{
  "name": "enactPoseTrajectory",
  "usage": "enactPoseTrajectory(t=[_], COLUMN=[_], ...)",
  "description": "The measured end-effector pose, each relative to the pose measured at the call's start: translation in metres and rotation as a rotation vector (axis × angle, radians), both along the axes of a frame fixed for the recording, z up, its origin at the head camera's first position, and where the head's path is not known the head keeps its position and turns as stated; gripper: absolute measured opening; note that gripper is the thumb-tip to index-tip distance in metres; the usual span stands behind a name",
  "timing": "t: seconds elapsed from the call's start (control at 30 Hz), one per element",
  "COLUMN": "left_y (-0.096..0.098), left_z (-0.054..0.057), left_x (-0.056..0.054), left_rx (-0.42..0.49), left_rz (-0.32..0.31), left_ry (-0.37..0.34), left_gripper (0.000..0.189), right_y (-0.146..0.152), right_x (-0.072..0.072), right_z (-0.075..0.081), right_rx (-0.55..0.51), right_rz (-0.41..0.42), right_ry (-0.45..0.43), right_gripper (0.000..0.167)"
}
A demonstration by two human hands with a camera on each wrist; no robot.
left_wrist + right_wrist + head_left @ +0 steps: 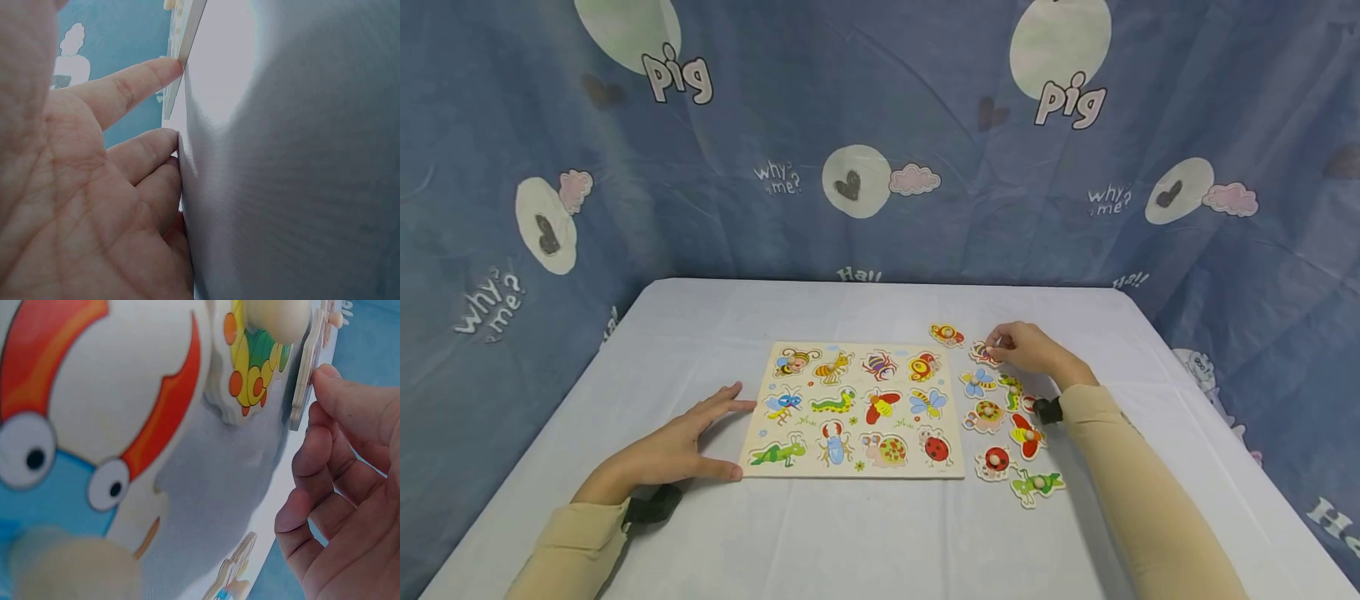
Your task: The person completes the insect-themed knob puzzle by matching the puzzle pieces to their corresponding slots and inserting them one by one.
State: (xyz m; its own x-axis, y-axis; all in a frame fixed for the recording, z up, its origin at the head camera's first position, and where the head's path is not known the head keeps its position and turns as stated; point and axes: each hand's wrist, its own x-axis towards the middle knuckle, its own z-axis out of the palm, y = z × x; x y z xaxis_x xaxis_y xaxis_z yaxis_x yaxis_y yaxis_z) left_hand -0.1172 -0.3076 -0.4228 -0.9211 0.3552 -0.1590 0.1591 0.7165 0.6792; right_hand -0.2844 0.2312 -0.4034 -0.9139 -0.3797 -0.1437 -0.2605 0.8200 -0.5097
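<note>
A wooden peg puzzle board (859, 412) printed with insects lies flat on the table. My left hand (688, 442) is beside its left edge, fingers spread, with thumb and index fingertip touching it. In the left wrist view, one fingertip of that left hand (94, 181) meets the board's edge (189, 31). My right hand (1033, 348) pinches a spider puzzle piece (982, 353) beyond the board's upper right corner. Seen edge-on in the right wrist view, the spider piece (303, 375) sits against the fingertips of the right hand (350, 481). How its knob is gripped is hidden.
Right of the board lie several knobbed pieces, among them a dragonfly (978, 382), a snail (985, 417), a ladybug (996, 460) and a grasshopper (1036, 485). A beetle piece (69, 444) is near the right wrist. A patterned blue curtain (880, 108) hangs behind the white table (865, 542).
</note>
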Motion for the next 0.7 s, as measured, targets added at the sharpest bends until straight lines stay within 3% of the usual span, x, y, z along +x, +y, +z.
enactPoseTrajectory(t=[0.27, 0.7], left_y=[0.0009, 0.0017], left_z=[-0.0007, 0.0001], left_x=[0.0008, 0.0006], left_rx=[0.009, -0.003], left_rz=[0.0, 0.009], left_ry=[-0.004, 0.001], left_gripper=[0.099, 0.098], right_y=[0.0004, -0.0047], right_x=[0.0011, 0.0017], right_z=[0.0012, -0.0018], right_rx=[-0.011, -0.037], right_rz=[-0.031, 0.001], right_ry=[-0.036, 0.006], right_gripper=[0.017, 0.017])
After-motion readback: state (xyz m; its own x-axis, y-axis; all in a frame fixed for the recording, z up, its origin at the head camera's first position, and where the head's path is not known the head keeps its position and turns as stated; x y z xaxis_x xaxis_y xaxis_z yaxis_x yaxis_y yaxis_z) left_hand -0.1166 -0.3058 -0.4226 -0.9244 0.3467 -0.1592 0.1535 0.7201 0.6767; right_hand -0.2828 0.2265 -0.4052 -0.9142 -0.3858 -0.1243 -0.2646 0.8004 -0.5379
